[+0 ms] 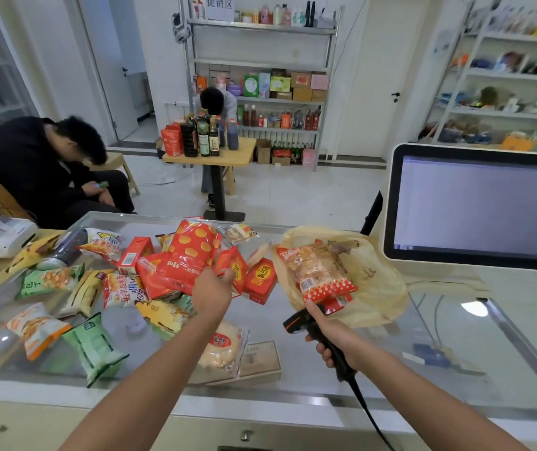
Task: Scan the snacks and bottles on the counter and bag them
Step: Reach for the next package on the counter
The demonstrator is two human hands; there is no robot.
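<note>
The left hand (213, 289), arm outstretched and knuckles up, meets a red carton (233, 271) at its one o'clock in the pile on the bench (374, 362); whether it has clamped is hidden. The carton's barcode should be turned toward the scanner (306, 320) clamped in the right hand (332, 343), with the bag (377, 288) at that hand's one o'clock.

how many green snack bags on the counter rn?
2. One green plastic snack bag lies at the pile's left edge; a second green bag lies front left, nearest the camera. A pale green sliver by the left hand may be a third, mostly buried.
</note>
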